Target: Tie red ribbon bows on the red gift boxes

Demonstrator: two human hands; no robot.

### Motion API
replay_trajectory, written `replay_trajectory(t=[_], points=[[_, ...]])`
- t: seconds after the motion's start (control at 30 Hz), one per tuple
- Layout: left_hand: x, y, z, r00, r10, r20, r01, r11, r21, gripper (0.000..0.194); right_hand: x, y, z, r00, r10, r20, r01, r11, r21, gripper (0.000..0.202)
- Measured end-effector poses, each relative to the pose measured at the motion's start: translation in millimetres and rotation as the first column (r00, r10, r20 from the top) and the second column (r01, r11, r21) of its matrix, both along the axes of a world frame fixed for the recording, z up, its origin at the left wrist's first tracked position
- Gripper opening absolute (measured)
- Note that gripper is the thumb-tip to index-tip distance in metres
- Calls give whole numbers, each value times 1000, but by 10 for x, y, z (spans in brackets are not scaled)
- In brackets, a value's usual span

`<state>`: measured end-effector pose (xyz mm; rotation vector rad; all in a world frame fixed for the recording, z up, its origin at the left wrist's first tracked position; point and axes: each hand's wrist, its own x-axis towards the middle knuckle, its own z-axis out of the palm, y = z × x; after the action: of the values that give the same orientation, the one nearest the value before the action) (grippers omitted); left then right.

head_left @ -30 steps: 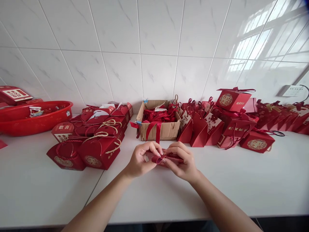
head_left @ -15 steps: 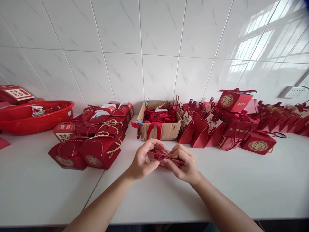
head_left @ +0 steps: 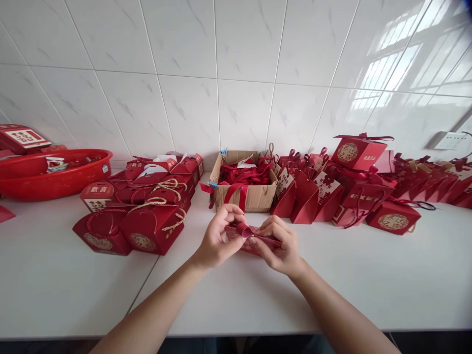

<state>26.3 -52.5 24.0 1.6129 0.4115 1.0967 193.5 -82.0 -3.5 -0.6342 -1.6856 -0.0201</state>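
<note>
Near the middle of the white table, my left hand point(head_left: 218, 239) pinches a looped red ribbon point(head_left: 243, 230) between thumb and fingers. My right hand point(head_left: 282, 245) is closed on the same ribbon from the right, its thumb tip close to the left thumb. Beneath the ribbon lies a small red box point(head_left: 254, 249), partly covered by my fingers. Just behind it stands an open cardboard box point(head_left: 254, 198) filled with dark red ribbons point(head_left: 245, 175), two ends hanging over its front.
Red gift boxes with cord handles point(head_left: 147, 231) stand at the left, beside a red plastic basket point(head_left: 55, 184). Upright red boxes point(head_left: 304, 201) and a stacked red box point(head_left: 359, 153) line the right. The tiled wall point(head_left: 243, 113) rises behind.
The fingers have shifted slightly around the ribbon, and the left fingertips have lifted a little. The view has tilted a little; the ribbon is still held.
</note>
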Motion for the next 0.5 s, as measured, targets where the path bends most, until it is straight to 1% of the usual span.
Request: replay_trajectory(t=[0.1,0.3,0.4,0.5], points=[[5,-4,11,1000,-3,-5,3,999,-39,36,-1,3,-5,1000,5,-6,-5,1000,-21,10],[-9,26,19,999,18,-50,-21,998,-55,40,-16,6,-24,999,-11,-48,9,999,-44,12],[0,51,1,997,36,-64,-41,997,-68,39,-15,10,-14,998,-34,-57,30,997,-76,13],[47,56,-59,998,53,-20,-55,995,-84,33,5,34,-9,995,-43,-88,31,991,-133,14]])
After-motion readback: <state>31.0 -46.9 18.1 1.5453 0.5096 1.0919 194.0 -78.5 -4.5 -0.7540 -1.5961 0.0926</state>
